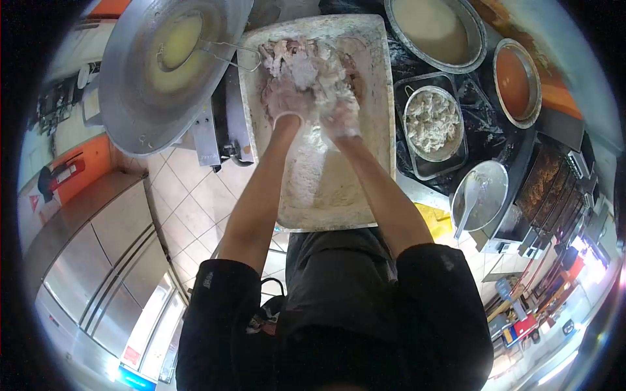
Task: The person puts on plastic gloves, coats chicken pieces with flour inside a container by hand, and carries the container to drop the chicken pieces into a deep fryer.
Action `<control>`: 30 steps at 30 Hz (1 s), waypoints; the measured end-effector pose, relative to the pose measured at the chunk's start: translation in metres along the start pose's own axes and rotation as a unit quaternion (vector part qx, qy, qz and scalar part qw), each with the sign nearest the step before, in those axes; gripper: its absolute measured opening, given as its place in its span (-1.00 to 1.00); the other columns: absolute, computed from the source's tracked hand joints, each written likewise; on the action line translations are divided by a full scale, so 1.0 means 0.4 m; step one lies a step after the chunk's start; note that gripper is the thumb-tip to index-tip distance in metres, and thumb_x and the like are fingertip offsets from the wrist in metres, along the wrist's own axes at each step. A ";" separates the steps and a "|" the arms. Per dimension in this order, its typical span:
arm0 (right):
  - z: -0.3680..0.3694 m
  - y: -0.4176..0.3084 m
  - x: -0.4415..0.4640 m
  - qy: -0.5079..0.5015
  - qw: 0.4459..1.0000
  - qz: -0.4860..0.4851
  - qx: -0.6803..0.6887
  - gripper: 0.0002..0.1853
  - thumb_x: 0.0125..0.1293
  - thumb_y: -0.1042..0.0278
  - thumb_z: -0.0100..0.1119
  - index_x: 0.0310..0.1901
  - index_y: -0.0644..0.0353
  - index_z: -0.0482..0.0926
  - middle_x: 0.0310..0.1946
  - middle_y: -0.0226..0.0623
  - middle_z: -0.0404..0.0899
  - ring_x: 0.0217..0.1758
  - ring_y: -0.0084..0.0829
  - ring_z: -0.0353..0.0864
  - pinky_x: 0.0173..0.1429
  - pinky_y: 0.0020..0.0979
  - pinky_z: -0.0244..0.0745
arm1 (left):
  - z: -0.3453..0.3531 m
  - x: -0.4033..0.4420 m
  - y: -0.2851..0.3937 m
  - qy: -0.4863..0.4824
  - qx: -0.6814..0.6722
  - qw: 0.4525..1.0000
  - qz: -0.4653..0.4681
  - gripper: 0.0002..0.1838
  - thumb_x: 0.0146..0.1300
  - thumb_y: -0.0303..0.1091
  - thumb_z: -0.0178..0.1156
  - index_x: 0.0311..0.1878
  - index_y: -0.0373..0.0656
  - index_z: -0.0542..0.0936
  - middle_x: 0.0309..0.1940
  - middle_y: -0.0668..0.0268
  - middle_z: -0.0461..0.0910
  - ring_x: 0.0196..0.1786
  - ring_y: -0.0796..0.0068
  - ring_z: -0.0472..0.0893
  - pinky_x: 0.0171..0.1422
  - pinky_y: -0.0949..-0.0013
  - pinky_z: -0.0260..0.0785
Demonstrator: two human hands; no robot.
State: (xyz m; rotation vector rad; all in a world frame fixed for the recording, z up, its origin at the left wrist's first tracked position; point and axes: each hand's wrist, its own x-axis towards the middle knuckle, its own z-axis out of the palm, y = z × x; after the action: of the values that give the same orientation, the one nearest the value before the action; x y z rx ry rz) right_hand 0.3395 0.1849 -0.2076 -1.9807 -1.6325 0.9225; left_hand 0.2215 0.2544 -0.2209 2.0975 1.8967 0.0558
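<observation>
Straight ahead of both hands, the floured pieces (303, 68), apparently raw meat, lie heaped at the far end of the pale tub (383, 130). The tub's long axis runs away from the person, and the 2 forearms reach along it. The left hand (285, 104) is sunk into the near left side of the heap; its fingers are hidden, so how far open it is and whether it has hold of anything cannot be told. The right hand (342, 120), blurred and white with flour, is at the heap's near right edge, and its opening and any hold cannot be told either. Neither hand looks clearly nearer.

Between the wrists and towards the person, loose flour (305, 169) covers the tub floor, giving room to draw back. The far wall bounds the heap closely. Left, the skimmer (203, 45) extends from the wok (124, 98) with its handle end over the tub's rim. Right, on the dark desk (481, 146), a bowl of coated pieces (430, 122) sits in a tray (424, 174) just beside the tub.
</observation>
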 end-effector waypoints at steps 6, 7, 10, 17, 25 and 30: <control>0.018 0.029 -0.240 -0.416 0.889 0.140 -0.130 -0.47 0.26 0.05 -0.33 0.28 -0.12 0.01 0.34 -0.23 -0.23 0.40 -0.26 -0.35 0.40 -0.19 -0.38 | -0.173 -0.305 0.103 -0.044 -0.062 0.988 -0.132 -0.18 0.10 0.05 -0.01 0.25 -0.36 -0.01 0.26 -0.13 -0.07 0.27 -0.01 0.10 0.29 0.15 0.02; 0.041 0.040 -0.266 -0.436 0.882 0.138 -0.115 -0.46 0.27 0.04 -0.35 0.29 -0.10 -0.01 0.35 -0.25 -0.28 0.41 -0.28 -0.40 0.41 -0.22 -0.42 | -0.128 -0.356 0.083 -0.104 -0.003 0.981 -0.165 -0.17 0.12 0.08 -0.05 0.25 -0.38 -0.04 0.27 -0.12 -0.11 0.27 -0.01 0.09 0.29 0.14 0.01; 0.103 0.060 -0.299 -0.402 0.903 0.123 -0.095 -0.46 0.28 0.06 -0.33 0.28 -0.04 0.01 0.34 -0.22 -0.24 0.41 -0.25 -0.37 0.40 -0.23 -0.40 | -0.001 -0.448 0.020 -0.106 0.069 0.989 -0.073 -0.23 0.16 0.07 -0.15 0.22 -0.43 0.04 0.23 -0.15 0.00 0.27 -0.08 0.06 0.28 0.14 0.03; 0.129 0.049 -0.231 -0.204 0.971 0.123 0.030 -0.46 0.29 0.10 -0.30 0.26 0.12 0.04 0.32 -0.15 -0.15 0.40 -0.19 -0.30 0.40 -0.24 -0.35 | 0.137 -0.364 0.016 -0.421 0.298 0.850 0.103 -0.40 0.26 -0.08 -0.22 0.23 -0.34 0.09 0.24 -0.03 0.07 0.26 0.01 0.07 0.35 0.07 -0.20; 0.100 -0.031 -0.020 -0.103 0.956 0.144 0.233 -0.51 0.28 0.10 -0.27 0.14 0.23 0.24 0.22 -0.05 0.09 0.30 -0.13 0.00 0.35 -0.18 -0.14 | -0.096 -0.174 0.045 0.020 -0.302 0.944 -0.134 -0.39 0.12 0.03 -0.05 0.12 -0.24 0.29 0.09 -0.05 0.27 0.13 0.10 0.30 0.20 0.22 0.13; 0.447 0.207 -0.088 -0.186 0.955 0.056 -0.224 -0.42 0.25 -0.04 -0.32 0.18 0.20 0.20 0.24 -0.10 0.07 0.32 -0.21 -0.01 0.34 -0.21 -0.10 | -0.049 0.097 0.045 0.053 0.095 0.994 -0.033 -0.18 0.07 0.31 -0.24 0.26 -0.12 0.13 0.22 -0.04 0.10 0.26 0.21 0.18 0.31 0.18 -0.03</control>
State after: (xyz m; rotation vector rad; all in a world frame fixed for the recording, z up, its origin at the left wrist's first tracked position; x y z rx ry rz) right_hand 0.2668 0.1148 -0.3803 -2.3220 -2.1079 1.0965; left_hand 0.2391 0.2950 -0.2045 2.1901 2.1068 -0.0298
